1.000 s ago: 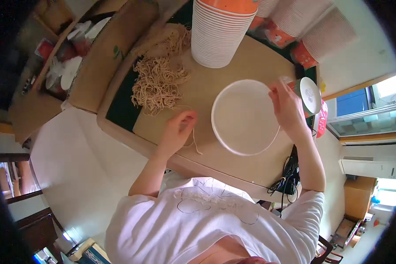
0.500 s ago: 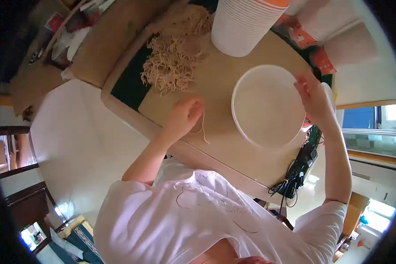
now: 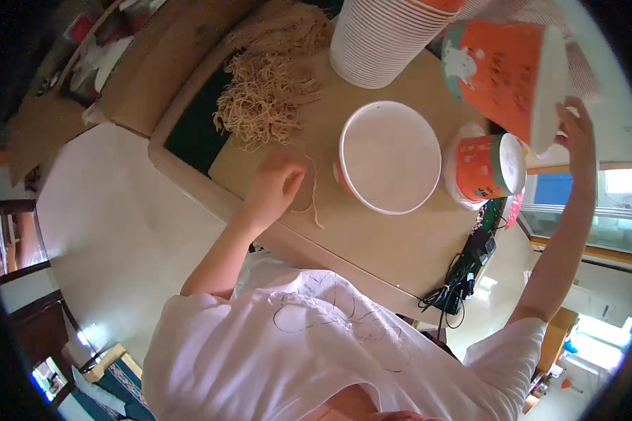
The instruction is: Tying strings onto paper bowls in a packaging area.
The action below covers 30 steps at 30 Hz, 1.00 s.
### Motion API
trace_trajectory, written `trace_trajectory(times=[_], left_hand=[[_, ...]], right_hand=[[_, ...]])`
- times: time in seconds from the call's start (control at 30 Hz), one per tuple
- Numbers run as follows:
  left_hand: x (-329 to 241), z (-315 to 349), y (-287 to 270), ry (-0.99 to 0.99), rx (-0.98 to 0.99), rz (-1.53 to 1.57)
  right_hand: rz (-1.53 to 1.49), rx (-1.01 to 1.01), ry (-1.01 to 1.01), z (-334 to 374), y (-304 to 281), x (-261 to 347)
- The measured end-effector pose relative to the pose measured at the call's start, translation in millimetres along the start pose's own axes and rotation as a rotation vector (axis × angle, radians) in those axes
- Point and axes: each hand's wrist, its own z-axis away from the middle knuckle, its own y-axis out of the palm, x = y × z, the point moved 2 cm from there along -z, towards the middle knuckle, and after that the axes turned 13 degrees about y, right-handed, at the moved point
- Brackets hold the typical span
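Observation:
My right hand [image 3: 576,130] grips an orange paper bucket [image 3: 505,81] by its wide white rim, holding it tilted on its side at the upper right. The narrower end, with a green band, points left. Over the board, my left hand [image 3: 277,181] is closed in a pinch at a thin tan string [image 3: 316,200], whose loose end hangs by the fingers; the exact grip is partly hidden. Between the hands stands a bucket [image 3: 390,158] with its white inside facing up. Another orange bucket [image 3: 477,165] lies to its right, a pale round end toward me.
A tangled heap of tan strings [image 3: 267,98] lies at the back left. Beside it rises a tall stack of white-rimmed buckets [image 3: 383,45]. Black cables and an adapter [image 3: 460,274] sit at the table's right edge. A cardboard box [image 3: 154,63] is at the upper left.
My right hand has moved right and up from the open bucket's rim and now holds an orange bucket. The orange bucket on its right has come into view. My left hand has shifted slightly left.

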Motion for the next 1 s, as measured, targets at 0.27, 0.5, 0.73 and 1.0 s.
trace_trajectory(times=[0.27,0.5,0.73,1.0], left_hand=[[-13.0,37.0,13.9,-0.029,0.206,-0.118],[-4.0,36.5,20.6,-0.112,0.227,-0.08],[-33.7,-61.3,-86.2,-0.046,-0.349,0.343],[-140.0,-200.5,-187.5,0.502,-0.571,0.006]], right_hand=[[0.075,0.071,0.191,-66.0,97.8,-105.2],[0.307,-0.126,-0.064,-49.2,99.3,-113.4],[-0.158,-0.001,-0.32,117.9,114.5,25.0],[-0.187,0.031,-0.326,147.5,102.4,43.4]])
